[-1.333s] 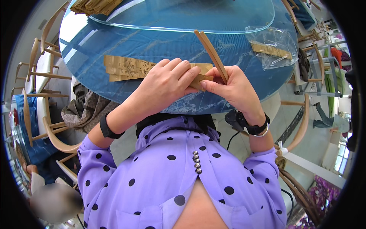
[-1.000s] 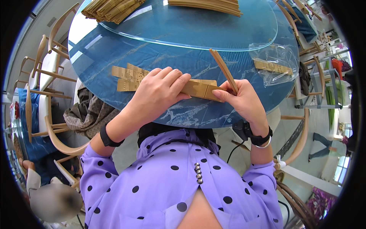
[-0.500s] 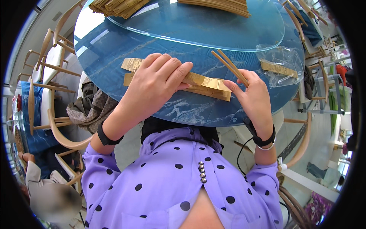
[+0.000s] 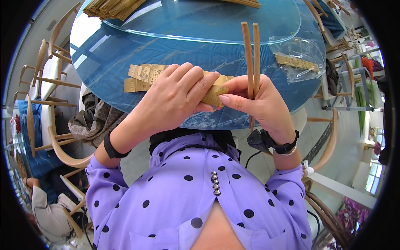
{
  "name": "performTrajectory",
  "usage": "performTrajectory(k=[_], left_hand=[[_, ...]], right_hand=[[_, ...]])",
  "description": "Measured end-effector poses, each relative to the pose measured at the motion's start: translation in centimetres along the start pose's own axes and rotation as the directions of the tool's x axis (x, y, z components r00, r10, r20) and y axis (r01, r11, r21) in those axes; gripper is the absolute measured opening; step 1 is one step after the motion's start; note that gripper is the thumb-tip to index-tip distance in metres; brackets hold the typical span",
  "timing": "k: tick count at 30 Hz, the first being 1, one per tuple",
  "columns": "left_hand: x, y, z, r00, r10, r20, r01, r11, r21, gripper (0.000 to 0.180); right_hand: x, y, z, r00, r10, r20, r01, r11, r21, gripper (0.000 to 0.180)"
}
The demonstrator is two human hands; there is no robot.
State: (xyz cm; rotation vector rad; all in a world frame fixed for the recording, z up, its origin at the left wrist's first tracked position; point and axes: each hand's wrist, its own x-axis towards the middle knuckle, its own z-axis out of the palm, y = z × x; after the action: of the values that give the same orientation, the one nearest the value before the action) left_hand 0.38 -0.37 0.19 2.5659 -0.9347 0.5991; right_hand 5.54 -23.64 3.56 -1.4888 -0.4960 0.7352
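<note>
Over the near part of the blue marbled table, my left hand is closed round a gold paper chopstick sleeve. My right hand pinches the open-looking end of that sleeve between thumb and fingertips. The same hand also holds a pair of brown wooden chopsticks, which stand up nearly parallel between its fingers. Several more flat gold sleeves lie fanned out beneath and left of my left hand, partly covered by it. Whether the held sleeve has anything inside is hidden.
A raised glass turntable covers the far tabletop. On it rest a bundle of slim gold-brown packets and a row of sticks. A clear plastic bag with gold sleeves lies at right. Wooden chairs surround the table.
My right hand has turned the chopsticks from a leftward slant to upright and taken hold of the sleeve's end. The held sleeve has come nearer to me, tilting downward at its right end.
</note>
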Motion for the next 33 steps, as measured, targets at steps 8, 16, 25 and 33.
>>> performTrajectory(k=[8, 16, 25, 33], left_hand=[[-0.1, 1.0, 0.3, 1.000, 0.005, 0.014, -0.005, 1.000, -0.007, 0.059], [0.1, 1.1, 1.0, 1.000, 0.018, -0.006, -0.017, 0.997, 0.074, 0.046], [0.1, 0.0, -0.2, 0.997, -0.003, -0.074, 0.014, 0.989, 0.147, 0.042], [-0.4, -0.8, -1.2, 0.991, -0.123, -0.045, 0.127, 0.984, 0.123, 0.053]], right_hand=[[0.0, 1.3, 0.5, 0.998, 0.064, -0.018, -0.063, 0.997, 0.037, 0.020], [0.1, 1.0, 1.1, 0.995, 0.057, -0.085, -0.059, 0.998, -0.022, 0.025], [-1.3, 0.3, 0.5, 0.945, -0.222, -0.239, 0.074, 0.860, -0.505, 0.045], [-2.9, 0.0, 0.0, 0.757, -0.650, -0.075, 0.124, 0.255, -0.959, 0.037]])
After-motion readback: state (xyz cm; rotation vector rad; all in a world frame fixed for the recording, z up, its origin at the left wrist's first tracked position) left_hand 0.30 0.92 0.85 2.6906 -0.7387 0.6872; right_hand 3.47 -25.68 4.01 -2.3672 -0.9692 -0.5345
